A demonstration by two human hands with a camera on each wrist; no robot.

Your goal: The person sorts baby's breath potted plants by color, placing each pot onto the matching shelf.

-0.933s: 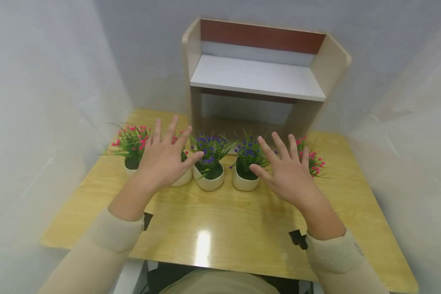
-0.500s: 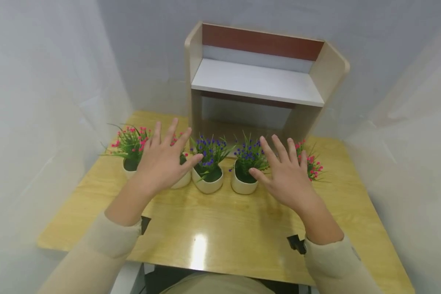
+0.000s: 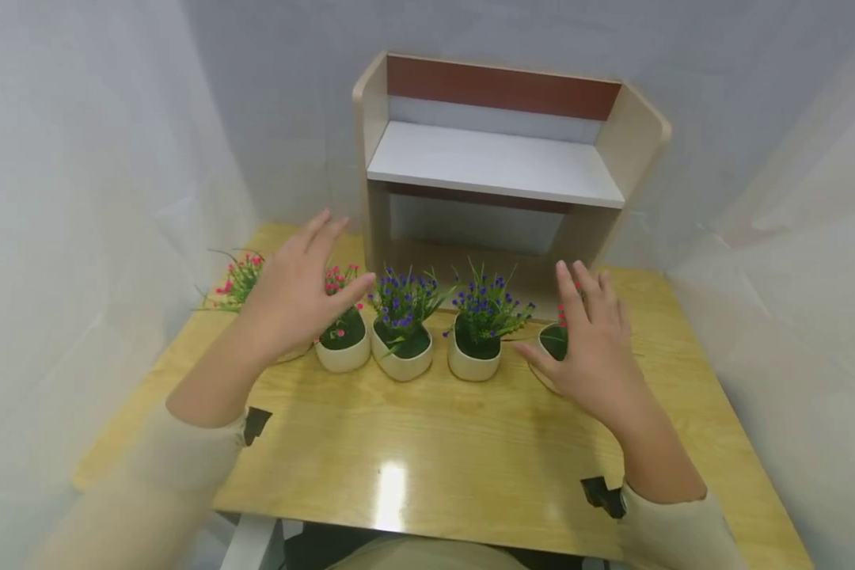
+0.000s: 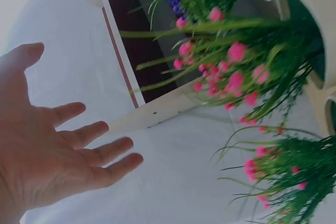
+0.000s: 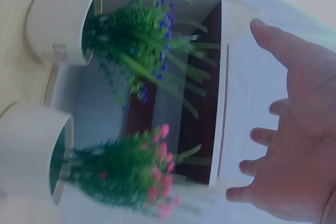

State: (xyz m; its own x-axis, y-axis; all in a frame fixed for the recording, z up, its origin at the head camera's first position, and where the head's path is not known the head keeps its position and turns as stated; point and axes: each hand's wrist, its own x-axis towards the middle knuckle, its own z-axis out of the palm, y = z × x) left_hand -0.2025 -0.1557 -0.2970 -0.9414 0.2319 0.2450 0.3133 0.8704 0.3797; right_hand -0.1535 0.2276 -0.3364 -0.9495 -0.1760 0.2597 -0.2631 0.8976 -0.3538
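Several white pots of artificial flowers stand in a row across the wooden table. My left hand, fingers spread, hovers over the two left plants, partly covering the far-left pink one; the second pink pot shows beside it. Two purple-flowered pots, a left one and a right one, sit mid-row between the hands. In front of the rightmost pink pot is my right hand, fingers extended, hiding most of it. Both wrist views show empty palms, apart from the plants.
Behind the row stands a desk shelf with a white board and a reddish back strip. The table reaches toward the person's body. Pale sheeting hangs on the sides and back. Small black devices are at the cuffs.
My hands have moved apart, the left one leftward and the right one rightward, and turned somewhat. The second pink pot and the rightmost pot's rim now show. The pots stay in place.
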